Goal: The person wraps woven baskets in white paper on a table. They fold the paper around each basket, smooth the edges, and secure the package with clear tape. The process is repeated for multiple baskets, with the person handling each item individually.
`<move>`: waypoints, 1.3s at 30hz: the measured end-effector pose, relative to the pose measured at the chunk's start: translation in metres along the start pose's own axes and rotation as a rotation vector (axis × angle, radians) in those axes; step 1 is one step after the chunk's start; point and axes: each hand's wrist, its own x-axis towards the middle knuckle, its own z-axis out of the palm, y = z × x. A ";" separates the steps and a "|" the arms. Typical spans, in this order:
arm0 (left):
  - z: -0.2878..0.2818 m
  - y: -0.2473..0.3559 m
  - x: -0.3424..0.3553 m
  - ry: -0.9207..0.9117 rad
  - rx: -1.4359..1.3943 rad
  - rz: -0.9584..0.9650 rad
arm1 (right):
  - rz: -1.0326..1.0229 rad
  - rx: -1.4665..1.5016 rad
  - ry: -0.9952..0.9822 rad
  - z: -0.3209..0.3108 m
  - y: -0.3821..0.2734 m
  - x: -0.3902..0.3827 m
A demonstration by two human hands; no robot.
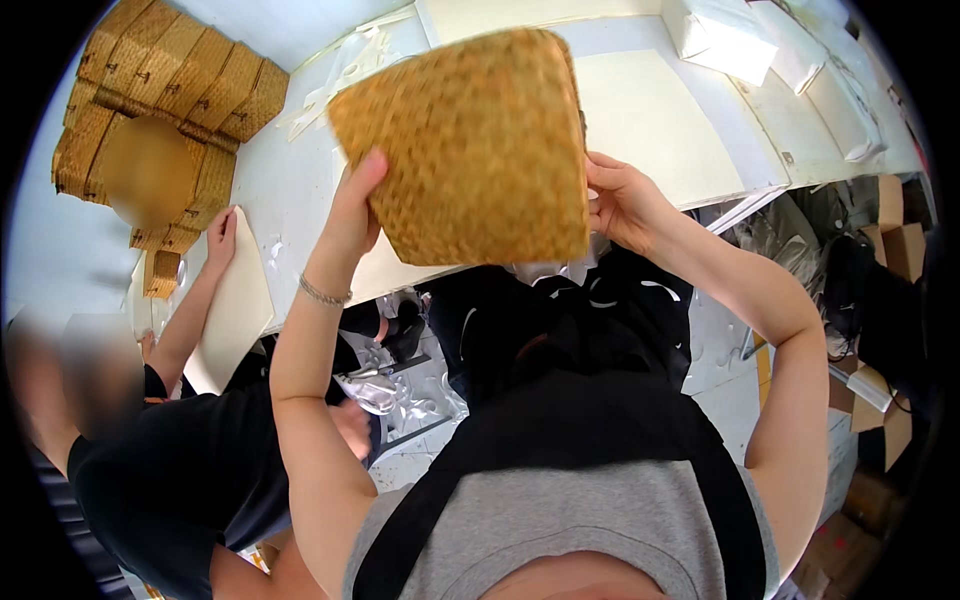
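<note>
A golden-brown woven box [480, 150] is held up in front of me, above the near edge of the white table. My left hand [355, 200] grips its left side, with the thumb on the face turned toward me. At the right side my right hand [625, 200] has its fingers closed on the edge. The box is slightly blurred and tilted, and its far side and underside are hidden from me.
Several similar woven boxes [180, 75] are stacked at the far left. A co-worker in black [190, 480] sits at my left, one hand resting on a cream sheet [235, 290]. White packages [720, 40] lie at the back right; cardboard boxes [900, 240] stand below at right.
</note>
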 end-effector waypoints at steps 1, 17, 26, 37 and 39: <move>0.006 0.006 0.003 0.036 0.010 -0.077 | 0.048 -0.003 0.067 0.000 0.003 0.008; -0.044 -0.053 0.015 0.071 0.407 -0.072 | -0.545 -1.850 0.032 -0.041 -0.049 0.025; -0.049 -0.093 -0.016 -0.187 0.907 -0.165 | -0.735 -1.802 -0.051 -0.059 -0.017 0.024; -0.095 -0.113 -0.062 -0.344 1.637 0.068 | -0.691 -1.782 0.134 -0.046 -0.012 0.028; -0.096 -0.113 -0.063 -0.342 1.638 0.041 | -0.623 -1.784 0.138 -0.042 -0.017 0.031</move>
